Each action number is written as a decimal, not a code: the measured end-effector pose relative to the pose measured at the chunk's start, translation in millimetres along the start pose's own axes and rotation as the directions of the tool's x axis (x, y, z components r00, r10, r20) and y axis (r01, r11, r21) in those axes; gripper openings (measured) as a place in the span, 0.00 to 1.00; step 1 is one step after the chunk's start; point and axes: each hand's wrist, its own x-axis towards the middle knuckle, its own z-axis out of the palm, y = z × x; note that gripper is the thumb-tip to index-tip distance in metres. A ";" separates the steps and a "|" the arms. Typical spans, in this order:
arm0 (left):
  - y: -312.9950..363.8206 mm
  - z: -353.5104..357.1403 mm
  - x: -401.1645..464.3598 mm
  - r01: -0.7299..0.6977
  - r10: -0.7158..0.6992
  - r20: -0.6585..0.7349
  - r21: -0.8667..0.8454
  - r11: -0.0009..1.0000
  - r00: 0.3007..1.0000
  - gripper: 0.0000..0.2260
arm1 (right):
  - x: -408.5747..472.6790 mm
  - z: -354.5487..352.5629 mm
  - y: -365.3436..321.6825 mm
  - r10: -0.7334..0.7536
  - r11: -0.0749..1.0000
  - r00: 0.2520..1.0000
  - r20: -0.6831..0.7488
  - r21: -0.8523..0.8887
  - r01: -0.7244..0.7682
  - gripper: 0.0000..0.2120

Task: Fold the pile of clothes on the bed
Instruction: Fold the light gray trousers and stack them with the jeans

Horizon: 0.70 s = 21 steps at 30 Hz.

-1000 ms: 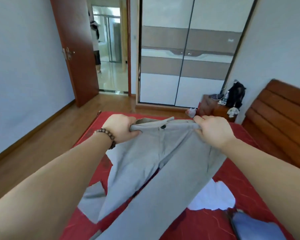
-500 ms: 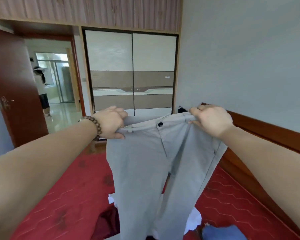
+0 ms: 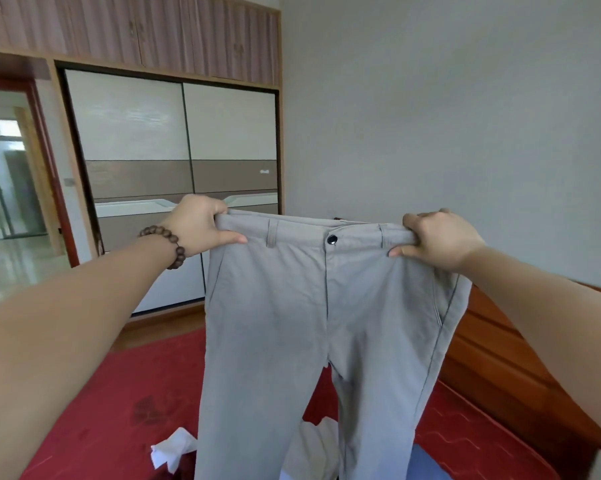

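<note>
A pair of light grey trousers (image 3: 292,323) hangs upright in the air in front of me, front side facing me, with a dark button at the waistband. My left hand (image 3: 198,225), with a bead bracelet on the wrist, grips the left end of the waistband. My right hand (image 3: 437,239) grips the right end. The waistband is stretched flat between them and both legs hang down over the red bed (image 3: 119,403). Below lie a white garment (image 3: 174,448), a pale one (image 3: 312,448) and a blue one (image 3: 427,462), partly hidden by the trouser legs.
A brown wooden headboard (image 3: 506,368) borders the bed on the right. A sliding-door wardrobe (image 3: 174,161) stands ahead, with an open doorway (image 3: 8,202) to its left. A plain grey wall fills the right side.
Both hands lifted the trousers off the bed and pulled the waistband wider and flat. My view swung up and to the right, away from the door.
</note>
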 end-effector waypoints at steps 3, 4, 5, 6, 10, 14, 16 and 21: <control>12.6 8.1 10.5 0.011 -0.021 -0.089 -0.121 0.993 0.996 0.18 | -4.8 -3.2 7.7 0.033 0.999 0.999 0.036 -0.006 -0.033 0.25; 15.9 11.5 14.9 0.007 -0.024 -0.103 -0.164 0.986 0.994 0.20 | -6.2 -3.3 9.8 0.044 0.999 0.998 0.044 -0.005 -0.044 0.25; 17.7 15.7 19.2 0.010 -0.035 -0.109 -0.220 0.976 0.993 0.21 | -8.1 -3.6 11.5 0.053 0.999 0.997 0.050 -0.004 -0.053 0.26; 17.8 20.8 23.4 0.017 -0.048 -0.105 -0.280 0.960 0.993 0.21 | -10.0 -2.3 13.6 0.057 0.998 0.997 0.056 0.003 -0.057 0.26; 13.1 41.9 35.1 0.052 -0.075 -0.040 -0.416 0.908 0.996 0.16 | -15.5 3.9 23.6 0.037 0.997 0.995 0.095 0.063 -0.043 0.23; 12.8 56.0 38.8 0.036 -0.059 -0.040 -0.434 0.900 0.997 0.12 | -19.1 5.5 29.2 0.048 0.994 0.993 0.107 0.092 -0.058 0.13; 15.7 59.7 40.0 0.040 -0.076 -0.072 -0.413 0.910 0.995 0.11 | -22.0 8.4 28.9 0.050 0.997 0.998 0.044 0.050 -0.052 0.10; 17.1 60.2 42.2 0.025 -0.099 -0.197 -0.348 0.937 0.975 0.16 | -27.4 21.9 29.8 0.023 0.999 0.996 -0.084 -0.024 -0.025 0.07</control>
